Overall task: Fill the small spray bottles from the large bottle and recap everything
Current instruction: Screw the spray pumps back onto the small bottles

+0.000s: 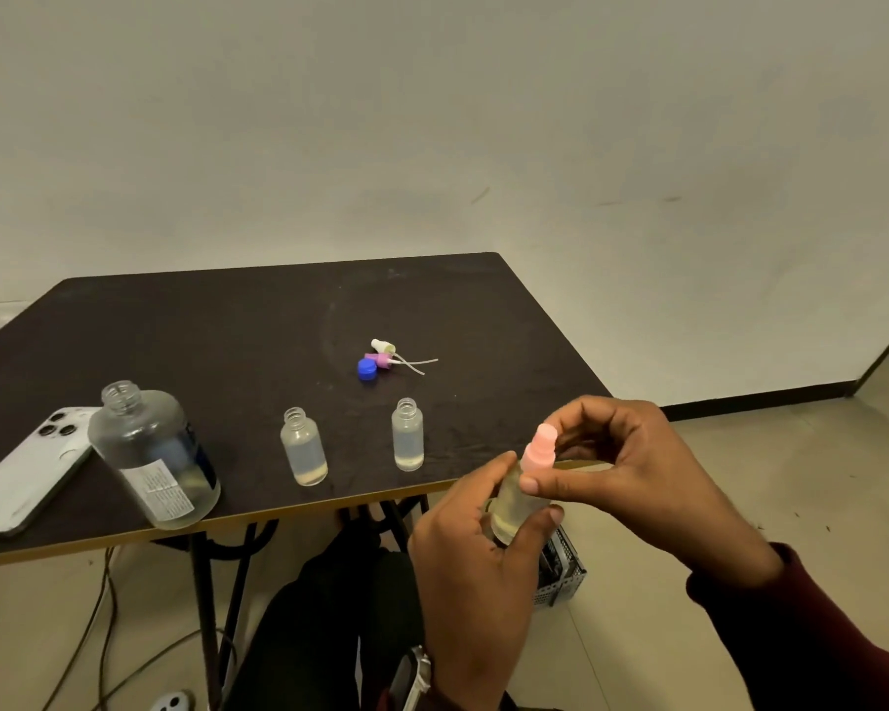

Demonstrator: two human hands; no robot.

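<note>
Fingers of the right hand [632, 469] pinch the pink spray cap [539, 450], thumb in front and forefinger curled behind, seated on the neck of a small spray bottle [513, 508]. The left hand [476, 549] grips that bottle's body from below, thumb and fingers wrapped round it. Both hands work off the table [227, 320], just beyond its near edge toward the right corner, with nothing beneath the bottle but floor.

Risks, as judged: the cap may cross-thread if turned while tilted, leaving a leak; a slip would drop a filled bottle onto the floor. Whether the cap is fully tight cannot be told.

Two more small bottles [304, 449] [407, 436] stand uncapped near the near edge, each holding some liquid; a passing sleeve could topple them. The large bottle [152, 456] stands open at the near left, touching a phone [27, 469], so a spill there would reach it. The white sprayer [382, 346], purple sprayer [381, 359] and blue cap [367, 370] lie clustered mid-table, well apart from their bottles.
</note>
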